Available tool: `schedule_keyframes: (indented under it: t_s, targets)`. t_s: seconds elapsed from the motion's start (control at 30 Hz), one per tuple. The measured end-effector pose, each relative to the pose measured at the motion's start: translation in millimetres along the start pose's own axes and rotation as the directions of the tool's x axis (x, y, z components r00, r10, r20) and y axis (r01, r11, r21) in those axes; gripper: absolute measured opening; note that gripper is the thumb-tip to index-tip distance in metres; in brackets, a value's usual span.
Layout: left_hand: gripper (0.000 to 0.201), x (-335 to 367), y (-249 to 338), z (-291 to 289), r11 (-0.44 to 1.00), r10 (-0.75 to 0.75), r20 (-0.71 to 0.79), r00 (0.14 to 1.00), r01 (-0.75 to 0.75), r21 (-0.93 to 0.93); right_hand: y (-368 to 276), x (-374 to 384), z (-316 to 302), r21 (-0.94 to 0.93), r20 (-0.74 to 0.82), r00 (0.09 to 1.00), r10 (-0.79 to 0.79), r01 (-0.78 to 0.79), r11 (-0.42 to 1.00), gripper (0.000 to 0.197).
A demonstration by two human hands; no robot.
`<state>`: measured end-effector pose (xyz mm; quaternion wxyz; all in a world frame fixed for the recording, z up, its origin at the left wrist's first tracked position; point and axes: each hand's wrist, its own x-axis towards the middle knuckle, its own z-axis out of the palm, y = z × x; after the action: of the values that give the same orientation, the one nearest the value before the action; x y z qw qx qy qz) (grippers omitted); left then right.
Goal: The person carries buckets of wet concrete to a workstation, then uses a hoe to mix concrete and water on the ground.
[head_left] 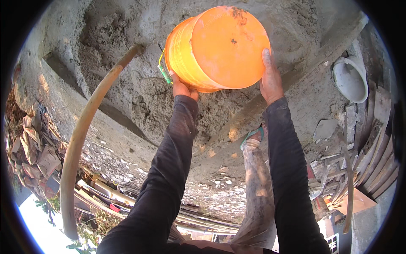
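Observation:
An orange bucket (230, 46) is tipped over, its round bottom turned toward me and its mouth facing away over the grey wet mortar (148, 101). My left hand (182, 86) grips the bucket at its lower left side, beside the green handle grip (165, 73) on its yellow bail. On the right, my right hand (271, 78) is pressed against the bucket's base edge, thumb lying up along it. The bucket's mouth and anything inside it are hidden. Both arms are stretched out in dark sleeves.
A long wooden handle (82, 122) stands at the left, its far end at the mortar. A pale bucket (351, 79) lies at the far right near stacked boards (376, 156). Crumpled sacks (36, 144) lie at the left. My sandalled foot (255, 134) is beside the mortar.

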<state>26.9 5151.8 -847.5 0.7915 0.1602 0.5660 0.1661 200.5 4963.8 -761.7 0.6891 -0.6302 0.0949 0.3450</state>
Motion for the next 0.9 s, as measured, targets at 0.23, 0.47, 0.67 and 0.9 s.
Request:
schedule_keyframes:
  t_s: [0.23, 0.47, 0.67, 0.9]
  targets:
    - [0.065, -13, 79, 179, 0.97, 0.222, 0.627, 0.747, -0.233, -0.065, -194, -29, 70, 0.073, -0.224, 0.776, -0.589, 0.616, 0.784, 0.057]
    - [0.067, -36, -44, 80, 0.997, -0.071, -0.056, 0.996, 0.072, 0.006, -83, -3, -24, -0.177, -0.09, 0.953, -0.29, 0.271, 0.946, 0.059]
    - [0.052, -81, 1, 116, 0.835, 0.297, -0.02, 0.955, -0.25, 0.49, -20, -73, -71, 0.143, -0.167, 0.973, 0.158, -0.135, 0.98, 0.065]
    - [0.025, -291, -6, 183, -0.128, 0.24, 0.907, 0.346, -0.915, 0.383, -78, -239, -66, 0.466, -0.376, 0.915, 0.144, 0.052, 0.883, 0.065]
